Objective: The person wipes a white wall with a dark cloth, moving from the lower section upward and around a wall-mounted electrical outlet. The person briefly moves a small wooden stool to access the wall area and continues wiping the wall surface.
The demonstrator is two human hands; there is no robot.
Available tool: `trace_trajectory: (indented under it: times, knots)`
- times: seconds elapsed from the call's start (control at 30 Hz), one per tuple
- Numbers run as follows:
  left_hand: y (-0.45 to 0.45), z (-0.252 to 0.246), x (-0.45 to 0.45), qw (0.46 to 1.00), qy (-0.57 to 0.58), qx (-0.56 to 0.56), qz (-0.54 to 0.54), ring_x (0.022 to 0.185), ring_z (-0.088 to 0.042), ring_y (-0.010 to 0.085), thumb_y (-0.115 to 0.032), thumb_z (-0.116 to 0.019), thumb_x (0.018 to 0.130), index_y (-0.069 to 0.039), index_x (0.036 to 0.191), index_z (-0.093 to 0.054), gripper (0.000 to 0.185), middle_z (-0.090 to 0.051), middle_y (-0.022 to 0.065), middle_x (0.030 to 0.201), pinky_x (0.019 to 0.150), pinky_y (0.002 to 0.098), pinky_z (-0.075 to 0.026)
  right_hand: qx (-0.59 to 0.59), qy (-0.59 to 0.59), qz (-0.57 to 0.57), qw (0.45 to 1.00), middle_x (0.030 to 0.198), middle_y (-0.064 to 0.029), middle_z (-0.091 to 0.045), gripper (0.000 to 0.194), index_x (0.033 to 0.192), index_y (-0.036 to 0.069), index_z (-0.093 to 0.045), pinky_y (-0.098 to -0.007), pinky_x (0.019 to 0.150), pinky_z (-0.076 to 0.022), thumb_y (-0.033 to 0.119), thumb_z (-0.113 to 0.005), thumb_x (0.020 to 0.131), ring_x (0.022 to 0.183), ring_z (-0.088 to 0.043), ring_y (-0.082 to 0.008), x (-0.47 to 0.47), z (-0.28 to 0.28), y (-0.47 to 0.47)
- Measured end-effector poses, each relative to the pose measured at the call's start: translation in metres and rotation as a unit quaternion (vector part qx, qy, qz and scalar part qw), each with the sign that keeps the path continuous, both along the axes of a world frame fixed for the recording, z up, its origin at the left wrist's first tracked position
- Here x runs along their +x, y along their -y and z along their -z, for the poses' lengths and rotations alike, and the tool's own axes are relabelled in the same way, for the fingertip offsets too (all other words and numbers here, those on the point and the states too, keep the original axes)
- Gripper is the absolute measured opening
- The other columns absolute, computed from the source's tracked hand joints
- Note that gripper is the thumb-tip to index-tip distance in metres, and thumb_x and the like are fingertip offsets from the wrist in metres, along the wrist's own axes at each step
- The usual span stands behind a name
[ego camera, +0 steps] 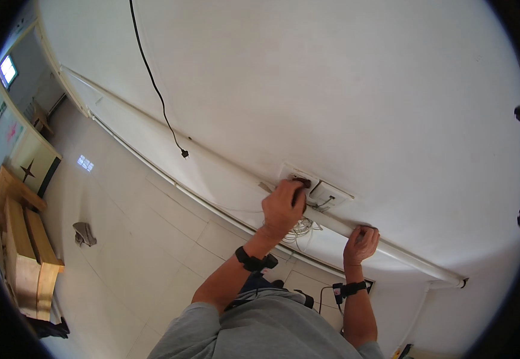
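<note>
My left hand (283, 204) is raised to a white wall socket plate (287, 169), its fingers bent round a small dark brown thing (304, 182) at the plate's face. What that thing is, I cannot tell. Beside this plate is a second white wall plate (338, 196) with a thin cable plugged into it. A coil of thin pale cable (299, 229) hangs just below my left hand. My right hand (362, 244) rests with curled fingers at a white wall pipe (414, 261); whether it holds anything is hidden.
A black power cord (154, 85) hangs down the wall, ending in a black plug (184, 153). A thinner white pipe (141, 157) runs along the wall's foot. Wooden furniture (28, 251) stands far left, and a crumpled cloth (84, 234) lies on the tiled floor (120, 269).
</note>
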State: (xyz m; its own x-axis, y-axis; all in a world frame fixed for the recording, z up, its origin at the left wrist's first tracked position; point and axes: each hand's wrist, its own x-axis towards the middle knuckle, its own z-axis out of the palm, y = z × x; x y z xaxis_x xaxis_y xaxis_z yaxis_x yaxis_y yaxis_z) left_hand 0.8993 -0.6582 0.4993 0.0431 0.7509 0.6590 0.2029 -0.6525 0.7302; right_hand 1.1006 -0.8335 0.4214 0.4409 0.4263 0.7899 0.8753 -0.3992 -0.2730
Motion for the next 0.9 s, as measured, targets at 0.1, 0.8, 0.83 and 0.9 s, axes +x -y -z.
trace_trajectory:
  times: [0.1, 0.8, 0.83, 0.9]
  knots:
    - [0.0, 0.004, 0.0, 0.997, 0.056, -0.026, -0.037, 0.081, -0.071, 0.0355, 0.001, -0.077, 0.086, -0.004, 0.102, -0.068, 0.019, -0.071, 0.0151, 0.097, 0.072, 0.0365, -0.058, -0.014, -0.022, 0.004, 1.0, 0.083, -0.0123, -0.057, 0.013, 0.085, 0.006, -0.058, -0.0488, 0.072, -0.0452, 0.006, -0.07, 0.09, 0.078, -0.056, -0.0361, 0.0, 0.002, 0.001]
    - [-0.016, -0.039, -0.008, 0.994, 0.014, 0.038, -0.102, 0.077, -0.071, 0.0316, -0.001, -0.074, 0.088, -0.007, 0.106, -0.074, 0.019, -0.073, 0.0099, 0.099, 0.064, 0.0378, -0.057, -0.017, -0.01, 0.008, 1.0, 0.08, -0.0108, -0.055, 0.015, 0.084, 0.007, -0.057, -0.0479, 0.074, -0.045, 0.005, -0.071, 0.088, 0.077, -0.056, -0.035, -0.005, -0.008, 0.002]
    - [-0.019, -0.035, -0.01, 0.993, 0.002, 0.012, -0.116, 0.077, -0.071, 0.0315, -0.001, -0.074, 0.088, -0.008, 0.107, -0.074, 0.02, -0.072, 0.0099, 0.098, 0.064, 0.0377, -0.057, -0.018, -0.012, 0.012, 1.0, 0.08, -0.0107, -0.055, 0.014, 0.084, 0.008, -0.057, -0.048, 0.074, -0.0449, 0.005, -0.071, 0.088, 0.077, -0.056, -0.0349, -0.006, -0.009, 0.002]
    - [-0.02, -0.028, -0.01, 0.991, -0.017, 0.12, -0.062, 0.073, -0.07, 0.0311, -0.001, -0.075, 0.087, -0.008, 0.107, -0.074, 0.021, -0.072, 0.0096, 0.097, 0.061, 0.0369, -0.056, -0.012, -0.008, 0.012, 1.0, 0.081, -0.0106, -0.056, 0.015, 0.084, 0.008, -0.057, -0.0479, 0.073, -0.0446, 0.005, -0.071, 0.088, 0.077, -0.056, -0.0348, -0.007, -0.01, 0.001]
